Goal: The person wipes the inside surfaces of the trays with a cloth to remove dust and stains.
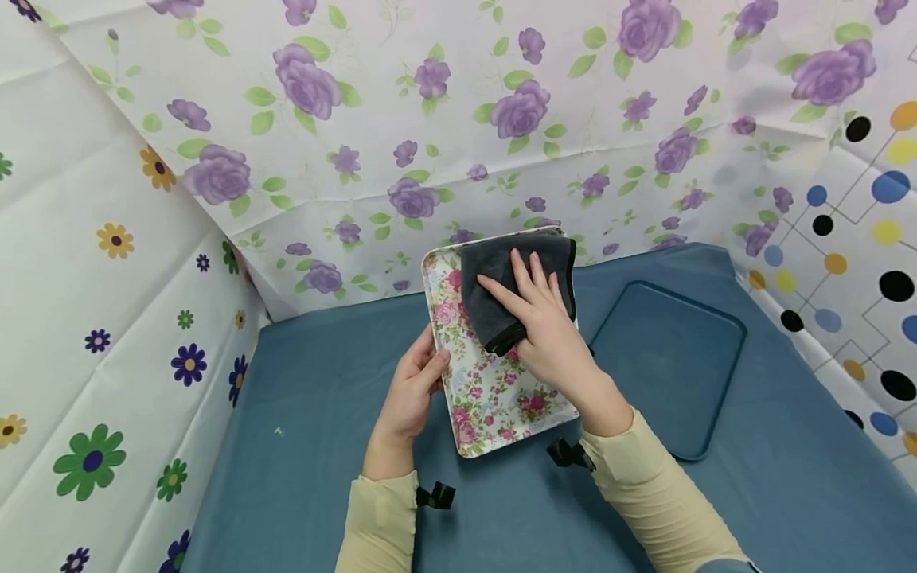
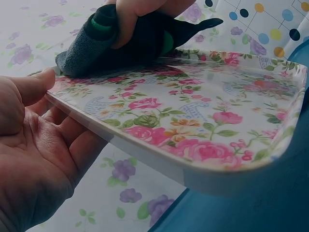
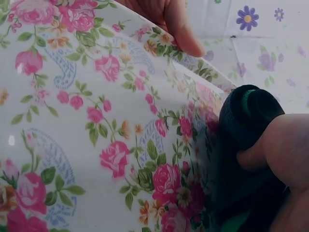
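A floral tray [image 1: 476, 398], white with pink roses and a raised rim, is held tilted up over the table. My left hand [image 1: 411, 386] grips its left edge, thumb on the rim and fingers underneath, as the left wrist view shows. My right hand [image 1: 548, 326] presses a dark grey cloth [image 1: 490, 306] onto the tray's upper right part, its fingers straight and spread. The cloth is folded, with a thick rolled lower edge [image 3: 251, 104] beside the right thumb [image 3: 253, 157]. It hides the tray surface beneath it.
A dark blue rectangular tray [image 1: 666, 366] lies on the blue-covered table [image 1: 315, 446] at the right. White sheets with purple roses [image 1: 415, 199], daisies [image 1: 93, 461] and coloured dots [image 1: 888, 231] hang around the table. Small black mounts [image 1: 437, 495] are strapped at both wrists.
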